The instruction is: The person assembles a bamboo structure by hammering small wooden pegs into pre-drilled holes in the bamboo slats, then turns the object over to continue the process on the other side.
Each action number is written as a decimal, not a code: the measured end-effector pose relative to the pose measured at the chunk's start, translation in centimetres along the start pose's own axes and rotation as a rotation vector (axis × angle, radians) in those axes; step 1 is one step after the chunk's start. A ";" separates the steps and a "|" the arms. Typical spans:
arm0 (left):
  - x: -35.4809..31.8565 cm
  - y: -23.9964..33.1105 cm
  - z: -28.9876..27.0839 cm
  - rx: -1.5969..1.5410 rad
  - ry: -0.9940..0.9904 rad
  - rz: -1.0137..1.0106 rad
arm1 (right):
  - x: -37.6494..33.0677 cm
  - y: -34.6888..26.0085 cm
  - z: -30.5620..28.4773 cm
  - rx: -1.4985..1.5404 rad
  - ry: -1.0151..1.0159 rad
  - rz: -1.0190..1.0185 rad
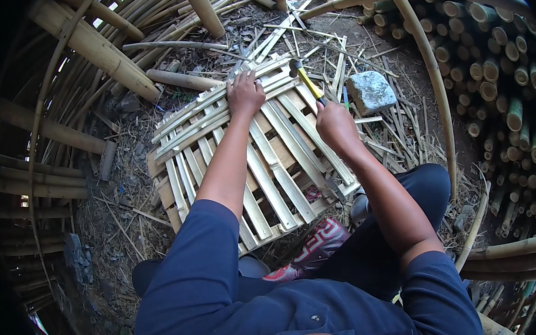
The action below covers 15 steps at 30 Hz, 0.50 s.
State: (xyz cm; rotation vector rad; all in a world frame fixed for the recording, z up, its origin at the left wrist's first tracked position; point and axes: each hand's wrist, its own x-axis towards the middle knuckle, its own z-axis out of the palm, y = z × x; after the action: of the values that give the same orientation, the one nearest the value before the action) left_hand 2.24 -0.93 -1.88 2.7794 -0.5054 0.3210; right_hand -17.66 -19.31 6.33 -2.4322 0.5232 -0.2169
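A panel of split bamboo slats (261,157) lies before me, with crosswise slats over the lengthwise ones at its far end. My left hand (245,94) rests on the far crosswise slats, its fingers bent over them; whether it pinches a nail or a slat is too small to tell. In my right hand (337,126) is a hammer (310,83) with a yellow and black handle, gripped near the handle's end. Its dark head is above the panel's far right corner, to the right of my left hand.
A rough grey stone block (371,92) sits right of the panel, among scattered bamboo strips (409,134). Cut bamboo poles (489,71) are stacked at the far right. Thick bamboo poles (94,50) stand or lean on the left. A red and white printed sack (318,244) lies near my legs.
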 end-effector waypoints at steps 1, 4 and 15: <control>0.1 0.0 0.1 0.003 0.035 0.018 | 0.1 0.3 0.1 -0.060 -0.084 0.031; 0.0 -0.2 0.1 0.011 0.043 0.030 | -0.3 0.2 0.3 -0.106 -0.143 0.068; 0.1 -0.4 0.4 -0.024 0.021 0.004 | -0.1 1.0 -0.1 -0.029 -0.096 0.062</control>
State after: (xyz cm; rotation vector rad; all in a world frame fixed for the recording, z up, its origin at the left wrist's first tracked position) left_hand 2.56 -0.69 -2.31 2.7496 -0.5064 0.3420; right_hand -18.12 -20.07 5.80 -2.4368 0.5612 -0.0664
